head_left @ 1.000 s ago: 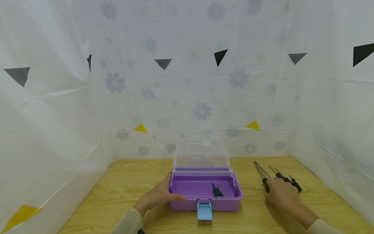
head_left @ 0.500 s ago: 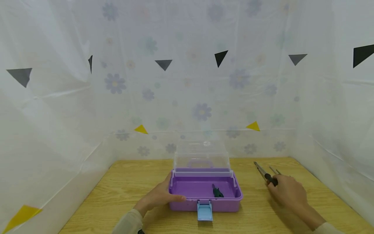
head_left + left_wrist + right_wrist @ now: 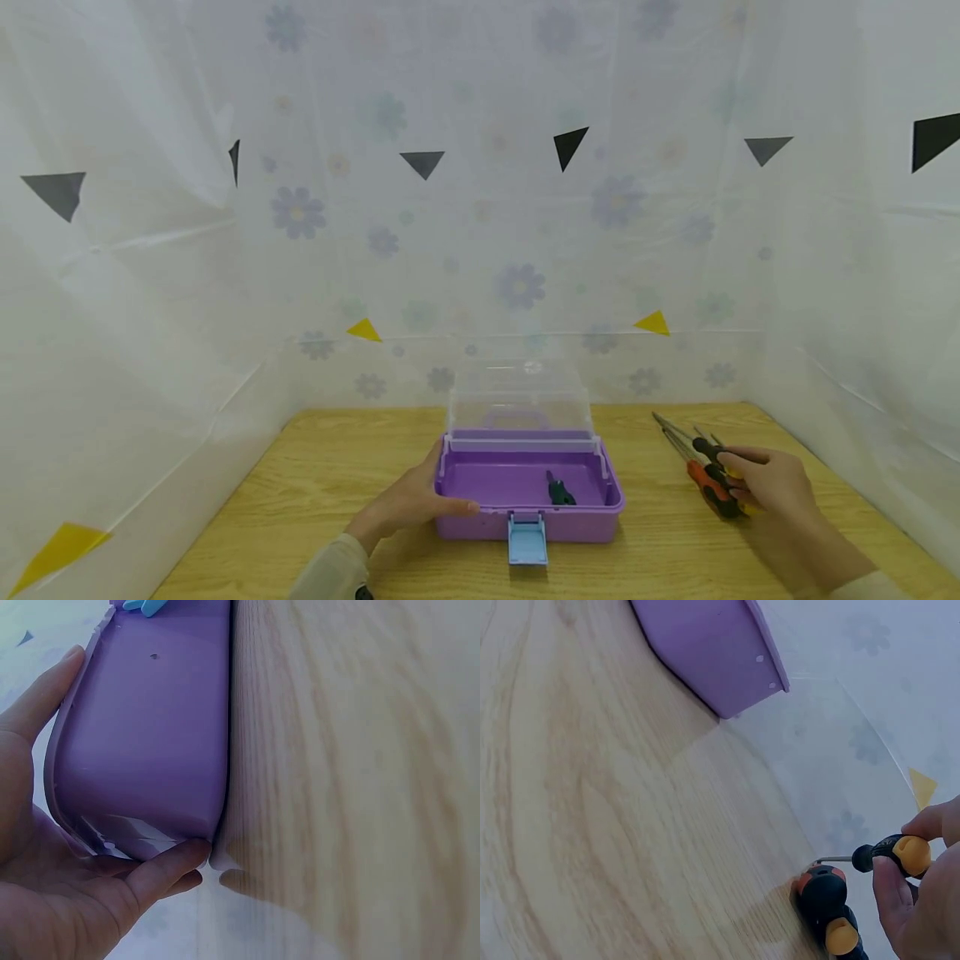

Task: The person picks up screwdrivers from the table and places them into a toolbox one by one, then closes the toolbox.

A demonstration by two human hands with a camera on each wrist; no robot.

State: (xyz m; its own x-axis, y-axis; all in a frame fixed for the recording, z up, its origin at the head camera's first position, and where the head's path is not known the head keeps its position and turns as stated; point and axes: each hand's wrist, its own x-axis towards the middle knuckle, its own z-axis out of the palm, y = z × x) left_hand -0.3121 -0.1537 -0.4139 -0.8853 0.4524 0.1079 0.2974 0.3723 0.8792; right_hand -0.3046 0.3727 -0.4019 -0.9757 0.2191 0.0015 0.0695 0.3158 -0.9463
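A purple toolbox (image 3: pixel 491 523) stands in the middle of the table with its clear lid (image 3: pixel 517 392) raised at the back. My left hand (image 3: pixel 411 498) holds its left end, thumb over the front rim, fingers along the side. In the box lies a small dark green tool (image 3: pixel 558 490) with a short pointed end. At the right, my right hand (image 3: pixel 776 482) pinches a black-and-yellow screwdriver (image 3: pixel 902 853) by the handle. Just below it lies a red-and-black-handled screwdriver (image 3: pixel 711 490). Another yellow-and-black handle (image 3: pixel 843 935) shows beside that in the right wrist view; my hand partly hides the group in the head view.
A light blue latch (image 3: pixel 527 540) hangs down at the box's front. Wood-grain table (image 3: pixel 300 475) surrounds the box. White flowered sheeting (image 3: pixel 517 208) encloses the table at the back and sides, with black, grey and yellow triangles on it.
My right hand has shifted rightward among the screwdrivers, uncovering the red-and-black handle. It now pinches one screwdriver by its handle. The left hand and toolbox have stayed put.
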